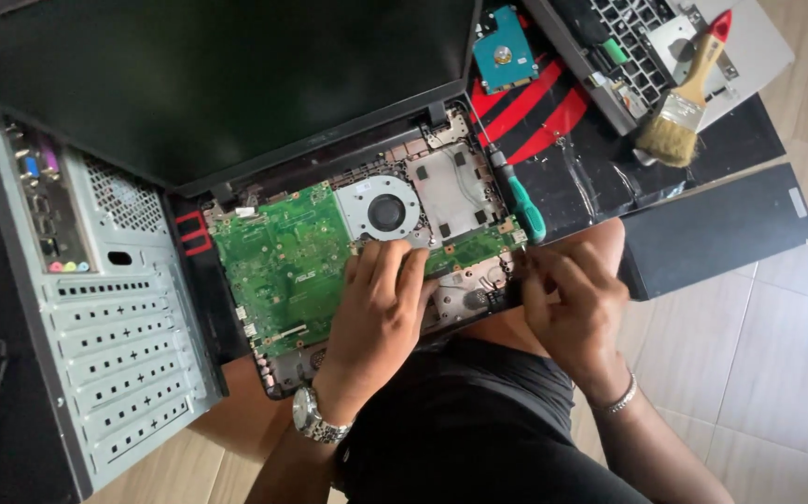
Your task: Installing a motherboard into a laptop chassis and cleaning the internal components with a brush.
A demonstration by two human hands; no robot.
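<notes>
Left hand (378, 303) lies palm down, fingers together and pointing to the far side, wrist straight, forearm running back to the near edge of view. Right hand (574, 303) sits to its right, fingers curled inward in a loose pinch, knuckles up, wrist bent, forearm angling to the near right.

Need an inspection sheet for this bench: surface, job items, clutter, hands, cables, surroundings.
Surface: dark desk, crowded.
Job's things: opened laptop with green motherboard and cooling fan exposed; green-handled screwdriver lies on its right edge.
Clutter: paintbrush, hard drive, keyboard panel, flat black slab.
Grippers: left hand rests flat on the board; right hand pinches the laptop's right edge, what it grips is hidden.
Cables: nothing seen.
Surroundings: desktop PC case at left, tiled floor.
</notes>
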